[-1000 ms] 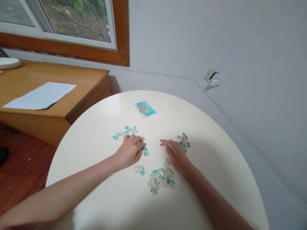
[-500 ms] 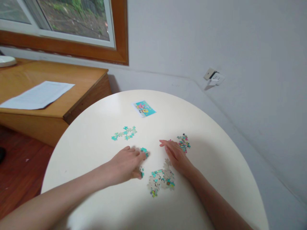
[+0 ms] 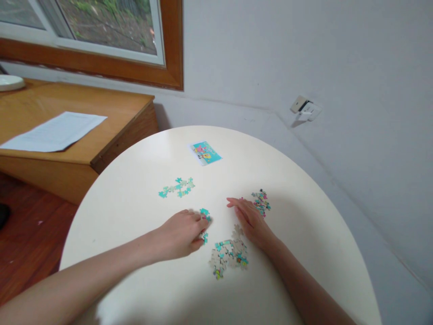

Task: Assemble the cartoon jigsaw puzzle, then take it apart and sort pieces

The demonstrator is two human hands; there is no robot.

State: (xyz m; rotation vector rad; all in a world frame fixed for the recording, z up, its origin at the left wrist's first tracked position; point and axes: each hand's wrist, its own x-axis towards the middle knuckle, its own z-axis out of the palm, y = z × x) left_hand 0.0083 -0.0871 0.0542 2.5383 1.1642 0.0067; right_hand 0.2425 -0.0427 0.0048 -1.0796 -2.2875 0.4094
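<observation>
On the near side of the card (image 3: pixel 207 153), the left hand (image 3: pixel 182 232) curls over puzzle pieces (image 3: pixel 204 211) (cannot tell if gripping); light pressure suits. The right hand (image 3: pixel 251 221) has fingers loosely extended.

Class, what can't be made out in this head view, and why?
Head view: whether the left hand grips puzzle pieces; its back hides the palm.
Head view: anything under the right hand, covered by it.
Head view: writing on the paper, too small and blurred.
Head view: the white disc, cut off by the left edge.
</observation>
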